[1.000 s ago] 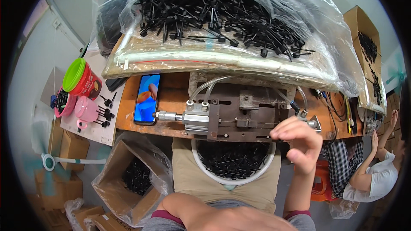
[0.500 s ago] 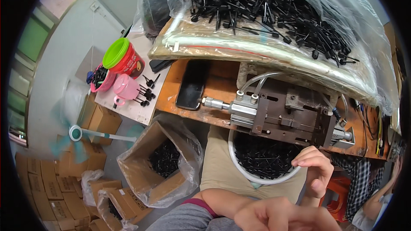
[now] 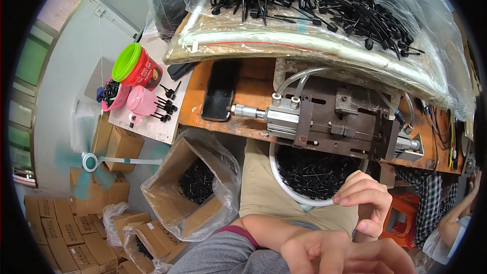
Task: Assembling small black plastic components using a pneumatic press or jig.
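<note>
My left hand [image 3: 345,253] reaches across my body from the lower left, its forearm low over my lap. It overlaps my right wrist in the picture; the lower edge cuts off its fingertips, so its grip cannot be told. Beyond it my right hand [image 3: 366,202] is raised with bent fingers and the thumb apart, holding nothing visible. Its fingertips are at the near right rim of a round white tub [image 3: 280,186], and I cannot tell whether they touch. The tub, full of small black parts [image 3: 314,175], sits between my thighs, partly under the bench.
A metal clamping fixture [image 3: 324,131] with air cylinders is on the wooden bench, beside a phone [image 3: 219,91]. Behind lies a plastic-lined tray [image 3: 243,45] heaped with black parts. Left are a lined carton [image 3: 167,182], a red bucket [image 3: 147,73] and a fan [image 3: 90,162]. Another person [image 3: 451,228] sits right.
The bench and everything on it have shifted slightly up and left in view. My right hand has stayed near the tub's rim; my left hand remains low across my lap.
</note>
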Tool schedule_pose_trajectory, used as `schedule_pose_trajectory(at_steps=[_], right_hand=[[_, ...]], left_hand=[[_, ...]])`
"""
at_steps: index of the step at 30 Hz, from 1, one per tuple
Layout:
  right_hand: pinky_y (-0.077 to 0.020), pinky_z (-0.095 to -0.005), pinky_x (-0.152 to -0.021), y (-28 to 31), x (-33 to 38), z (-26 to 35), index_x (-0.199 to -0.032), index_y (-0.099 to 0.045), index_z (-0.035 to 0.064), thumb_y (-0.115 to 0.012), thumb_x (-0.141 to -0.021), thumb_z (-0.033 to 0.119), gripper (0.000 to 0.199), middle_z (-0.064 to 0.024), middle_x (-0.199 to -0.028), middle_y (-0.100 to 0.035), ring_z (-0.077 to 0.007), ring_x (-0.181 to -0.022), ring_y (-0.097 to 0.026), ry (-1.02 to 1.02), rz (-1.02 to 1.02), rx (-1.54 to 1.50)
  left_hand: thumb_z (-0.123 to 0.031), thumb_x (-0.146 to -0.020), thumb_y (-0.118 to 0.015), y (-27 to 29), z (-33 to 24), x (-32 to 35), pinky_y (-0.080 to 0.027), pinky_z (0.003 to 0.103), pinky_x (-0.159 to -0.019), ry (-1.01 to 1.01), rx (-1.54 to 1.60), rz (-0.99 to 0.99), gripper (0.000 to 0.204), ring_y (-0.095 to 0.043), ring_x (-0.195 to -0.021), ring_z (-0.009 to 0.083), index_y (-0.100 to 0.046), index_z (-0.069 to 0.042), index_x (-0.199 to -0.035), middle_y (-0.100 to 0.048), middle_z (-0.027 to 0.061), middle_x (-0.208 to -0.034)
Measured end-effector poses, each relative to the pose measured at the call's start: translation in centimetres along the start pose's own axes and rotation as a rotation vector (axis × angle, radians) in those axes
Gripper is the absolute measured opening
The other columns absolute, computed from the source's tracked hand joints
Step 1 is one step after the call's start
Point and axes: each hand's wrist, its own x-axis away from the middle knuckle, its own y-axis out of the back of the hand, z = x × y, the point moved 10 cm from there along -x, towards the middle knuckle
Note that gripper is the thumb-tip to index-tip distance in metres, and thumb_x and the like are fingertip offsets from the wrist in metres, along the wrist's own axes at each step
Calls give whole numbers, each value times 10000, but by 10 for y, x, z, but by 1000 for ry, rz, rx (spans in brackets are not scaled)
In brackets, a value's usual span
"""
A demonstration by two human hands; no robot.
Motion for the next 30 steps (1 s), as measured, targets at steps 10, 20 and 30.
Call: schedule_pose_trajectory(at_steps=[10, 20, 30], right_hand=[[-468, -335, -653, 4, 3, -2, -875, -724, -8, -705, -736, 324, 361, -150, -821, -717, -257, -729, -678, 49, 23, -6], [-472, -338, -662, 9, 3, -3, -882, -726, -12, -699, -710, 292, 350, -156, -824, -718, -262, -734, -673, 57, -24, -22], [-476, -337, -648, 10, 0, 1, -870, -726, -5, -699, -701, 292, 343, -140, -811, -717, -258, -719, -671, 72, -42, -6]], left_hand=[[-231, -913, -652, 3, -10, -3, -334, 494, -1105, -127, -158, 61, 198, -348, -1330, 447, -721, -108, -1052, -300, 268, -1350], [-234, -899, -626, 6, -26, -23, -436, 344, -883, -103, -637, 105, 151, -556, -1087, 350, -720, -140, -971, -484, 200, -1184], [-307, -869, -659, -1, -33, -18, -347, 379, -974, -159, -1461, 148, 287, -440, -1188, 302, -564, -212, -1122, -356, 117, -1295]])
